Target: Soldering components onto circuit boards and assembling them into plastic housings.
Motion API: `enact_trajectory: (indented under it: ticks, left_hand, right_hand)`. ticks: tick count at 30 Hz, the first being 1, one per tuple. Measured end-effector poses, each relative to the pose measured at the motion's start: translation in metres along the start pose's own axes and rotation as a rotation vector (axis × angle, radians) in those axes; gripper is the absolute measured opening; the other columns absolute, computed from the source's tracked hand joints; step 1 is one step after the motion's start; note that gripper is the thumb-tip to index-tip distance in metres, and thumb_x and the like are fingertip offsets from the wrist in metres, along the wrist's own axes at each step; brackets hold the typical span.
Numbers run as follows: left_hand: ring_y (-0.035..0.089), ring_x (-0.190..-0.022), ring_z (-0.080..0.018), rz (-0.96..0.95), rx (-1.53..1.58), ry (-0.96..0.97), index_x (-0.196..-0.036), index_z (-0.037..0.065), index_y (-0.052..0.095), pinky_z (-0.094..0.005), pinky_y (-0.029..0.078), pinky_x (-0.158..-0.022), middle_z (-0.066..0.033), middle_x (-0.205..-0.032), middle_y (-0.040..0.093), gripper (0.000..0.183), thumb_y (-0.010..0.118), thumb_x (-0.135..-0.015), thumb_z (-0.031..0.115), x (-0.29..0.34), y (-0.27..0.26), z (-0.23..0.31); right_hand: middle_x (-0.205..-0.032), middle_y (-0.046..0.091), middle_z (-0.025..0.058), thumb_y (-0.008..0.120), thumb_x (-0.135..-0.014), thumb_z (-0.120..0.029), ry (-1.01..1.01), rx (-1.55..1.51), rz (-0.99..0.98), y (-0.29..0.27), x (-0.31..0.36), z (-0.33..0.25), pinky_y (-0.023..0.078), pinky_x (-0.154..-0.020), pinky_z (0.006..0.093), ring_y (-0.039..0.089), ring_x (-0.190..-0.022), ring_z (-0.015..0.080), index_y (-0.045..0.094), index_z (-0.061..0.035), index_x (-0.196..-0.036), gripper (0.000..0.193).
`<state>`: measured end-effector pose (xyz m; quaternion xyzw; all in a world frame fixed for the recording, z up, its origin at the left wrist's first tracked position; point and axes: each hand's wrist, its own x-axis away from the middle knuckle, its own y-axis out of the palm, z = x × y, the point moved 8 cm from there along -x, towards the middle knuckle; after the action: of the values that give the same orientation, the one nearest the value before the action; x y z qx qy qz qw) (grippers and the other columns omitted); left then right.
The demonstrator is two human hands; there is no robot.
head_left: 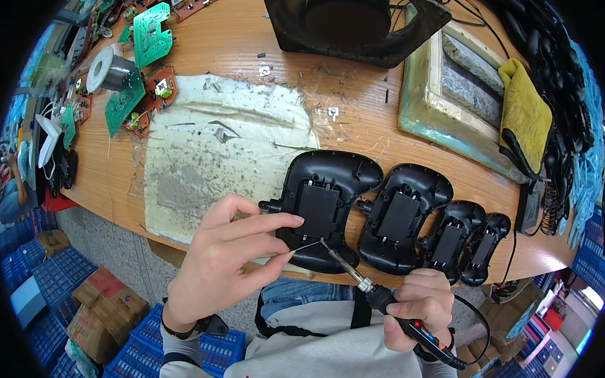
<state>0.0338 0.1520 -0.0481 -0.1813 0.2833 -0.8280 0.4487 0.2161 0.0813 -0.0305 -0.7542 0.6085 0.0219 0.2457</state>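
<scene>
A black game controller shell half [315, 213] lies at the table's near edge, its inner side with a rectangular compartment facing up. My left hand [237, 253] reaches over its left side, index fingertip at the compartment. Between the thumb and a finger of that hand runs a thin piece of solder wire [306, 246], its far end at the compartment's near edge. My right hand [421, 306] grips a soldering iron [385, 300] with a black handle and a small red light. The iron's tip meets the wire's end at the shell.
Three more shells [398, 219] line up to the right. Behind them sit a framed block [419, 93] with a yellow cloth [526, 107] and a dark fan housing [360, 51]. Green circuit boards [151, 34] and a solder spool [107, 69] are at left, beside a stained sheet [197, 165].
</scene>
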Motion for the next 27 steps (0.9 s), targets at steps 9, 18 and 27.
enact_trajectory:
  ticks: [9, 18, 27]
  left_hand:
    - [0.048, -0.078, -0.0213, 0.026, -0.018, 0.008, -0.066, 0.004, 0.064, -0.0296, 0.041, -0.067, -0.0041, -0.095, 0.067, 0.010, 0.070, -0.058, 0.003, 0.000, -0.001, 0.003]
    - [0.052, -0.085, -0.0247, 0.142, 0.008, 0.007, -0.069, 0.003, 0.063, -0.0326, 0.044, -0.072, -0.0068, -0.096, 0.064, 0.012, 0.070, -0.059, 0.000, -0.021, -0.003, 0.030]
    - [0.053, -0.091, -0.0257, 0.171, -0.098, 0.061, -0.073, 0.003, 0.062, -0.0333, 0.044, -0.075, -0.0057, -0.095, 0.064, 0.011, 0.069, -0.065, 0.000, -0.063, 0.033, 0.041]
  right_hand:
    - [-0.052, 0.046, 0.0038, 0.062, -0.058, -0.006, -0.031, 0.011, -0.022, -0.002, 0.001, -0.002, 0.027, -0.036, 0.0264, 0.040, -0.036, 0.0166, 0.054, -0.0050, -0.072, 0.016]
    - [-0.053, 0.047, 0.0101, 0.062, -0.066, -0.012, 0.085, 0.070, 0.526, -0.070, 0.037, 0.004, 0.031, -0.038, 0.0288, 0.040, -0.037, 0.0160, 0.048, -0.0010, -0.075, 0.021]
    - [-0.054, 0.050, 0.0099, 0.062, -0.064, -0.012, 0.222, 0.131, 0.472, -0.080, 0.023, 0.019, 0.038, -0.043, 0.0295, 0.046, -0.041, 0.0195, 0.049, -0.0008, -0.073, 0.020]
